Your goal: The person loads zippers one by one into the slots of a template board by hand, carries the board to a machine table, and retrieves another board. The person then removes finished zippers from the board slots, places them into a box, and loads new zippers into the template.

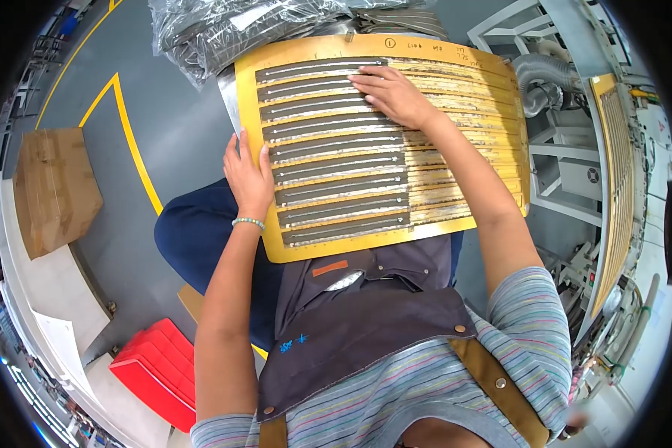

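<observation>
A yellow board (291, 252) lies tilted across my lap, with rows of long slots. Dark grey strips (336, 159) fill the slots on its left half; the right half shows bare, worn slots with whitish residue. My left hand (248, 173) rests at the board's left edge, fingers stretched and thumb apart on the yellow border. My right hand (390, 95) lies flat over the upper middle, fingers extended across the inner ends of the upper strips. Part of those strips is hidden under it.
Clear plastic bags (224, 33) with dark contents lie beyond the board. A cardboard box (56, 190) and a red bin (157, 369) stand to the left. At right are a white metal frame (567, 153), a flexible duct (541, 75) and another slotted yellow board (616, 187).
</observation>
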A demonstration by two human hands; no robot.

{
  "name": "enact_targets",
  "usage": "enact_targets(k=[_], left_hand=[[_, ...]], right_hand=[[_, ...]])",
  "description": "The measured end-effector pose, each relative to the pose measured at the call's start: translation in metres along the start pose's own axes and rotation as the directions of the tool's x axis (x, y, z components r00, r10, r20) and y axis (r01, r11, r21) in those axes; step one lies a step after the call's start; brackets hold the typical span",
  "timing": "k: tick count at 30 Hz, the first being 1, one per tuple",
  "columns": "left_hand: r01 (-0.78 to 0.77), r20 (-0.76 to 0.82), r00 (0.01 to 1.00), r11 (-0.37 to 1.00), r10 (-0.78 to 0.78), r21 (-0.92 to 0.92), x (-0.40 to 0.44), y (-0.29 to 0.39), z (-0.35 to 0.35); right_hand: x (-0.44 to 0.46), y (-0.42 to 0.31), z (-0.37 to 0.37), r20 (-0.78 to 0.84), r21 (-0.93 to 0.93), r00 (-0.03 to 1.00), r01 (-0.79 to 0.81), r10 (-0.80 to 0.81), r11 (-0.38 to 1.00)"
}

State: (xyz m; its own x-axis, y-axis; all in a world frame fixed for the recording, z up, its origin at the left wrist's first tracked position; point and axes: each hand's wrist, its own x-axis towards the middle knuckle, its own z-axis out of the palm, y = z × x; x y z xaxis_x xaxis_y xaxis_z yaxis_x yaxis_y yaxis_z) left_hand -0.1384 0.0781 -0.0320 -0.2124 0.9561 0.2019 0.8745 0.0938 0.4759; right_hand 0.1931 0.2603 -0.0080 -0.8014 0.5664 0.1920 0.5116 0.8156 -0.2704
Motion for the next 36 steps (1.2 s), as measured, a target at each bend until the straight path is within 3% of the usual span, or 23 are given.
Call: enact_targets(k=[5, 8, 11, 12, 14, 16, 19, 28, 31, 32, 33, 34, 35, 36], left_hand=[[0.005, -0.014, 1.000, 1.000, -0.005, 0.003, 0.002, 0.002, 0.001], [-0.010, -0.027, 1.000, 1.000, 0.010, 0.003, 0.004, 0.002, 0.002], [-0.006, -0.035, 0.999, 1.000, 0.007, 0.013, 0.001, 0.001, 0.003], [-0.009, -0.036, 0.999, 1.000, 0.010, 0.017, 0.001, 0.000, 0.003], [0.038, 0.011, 0.999, 0.998, -0.038, 0.052, 0.002, 0.004, -0.002], [0.142, 0.110, 0.982, 0.983, -0.155, 0.114, -0.001, 0.016, -0.008], [0.267, 0.167, 0.947, 0.962, -0.273, 0.056, -0.012, 0.024, -0.012], [0.266, 0.134, 0.957, 0.962, -0.257, -0.053, -0.023, 0.019, -0.012], [0.287, 0.148, 0.949, 0.957, -0.277, -0.047, -0.024, 0.017, -0.012], [0.248, 0.102, 0.965, 0.968, -0.243, -0.036, -0.024, 0.011, -0.008], [0.209, 0.061, 0.977, 0.978, -0.207, -0.024, -0.024, 0.001, -0.002], [0.170, 0.022, 0.985, 0.985, -0.170, -0.012, -0.026, -0.003, 0.003], [0.062, -0.169, 0.984, 0.998, -0.060, 0.008, -0.028, -0.005, 0.009], [-0.051, -0.197, 0.978, 0.997, 0.061, 0.058, -0.033, 0.001, 0.002]], right_hand=[[-0.055, 0.040, -0.031, 0.071, -0.071, 0.992, -0.100, 0.105, 0.992], [-0.061, 0.032, -0.035, 0.030, -0.143, 0.982, -0.179, 0.185, 0.973], [-0.032, -0.012, -0.021, -0.086, -0.034, 0.996, -0.037, 0.034, 0.999], [-0.022, -0.029, -0.013, -0.046, 0.077, 0.999, -0.013, 0.017, 0.997], [-0.013, -0.047, 0.013, -0.050, 0.050, 0.996, 0.081, -0.078, 0.995], [-0.020, -0.037, 0.014, -0.057, 0.069, 0.998, 0.016, -0.012, 0.998], [-0.043, -0.014, 0.008, -0.039, 0.104, 0.998, -0.054, 0.058, 0.993], [-0.084, 0.008, -0.019, 0.017, 0.038, 0.987, -0.161, 0.161, 0.986], [-0.086, 0.008, -0.015, -0.081, -0.006, 0.965, -0.251, 0.250, 0.968], [-0.091, 0.005, -0.011, -0.121, -0.019, 0.948, -0.298, 0.294, 0.954], [-0.098, -0.002, -0.016, -0.233, 0.157, 0.907, -0.321, 0.351, 0.934], [-0.110, -0.012, -0.018, -0.275, 0.201, 0.868, -0.368, 0.413, 0.908], [-0.121, -0.024, -0.020, -0.317, 0.245, 0.824, -0.408, 0.470, 0.880], [-0.130, -0.035, -0.022, -0.360, 0.289, 0.775, -0.437, 0.520, 0.852]])
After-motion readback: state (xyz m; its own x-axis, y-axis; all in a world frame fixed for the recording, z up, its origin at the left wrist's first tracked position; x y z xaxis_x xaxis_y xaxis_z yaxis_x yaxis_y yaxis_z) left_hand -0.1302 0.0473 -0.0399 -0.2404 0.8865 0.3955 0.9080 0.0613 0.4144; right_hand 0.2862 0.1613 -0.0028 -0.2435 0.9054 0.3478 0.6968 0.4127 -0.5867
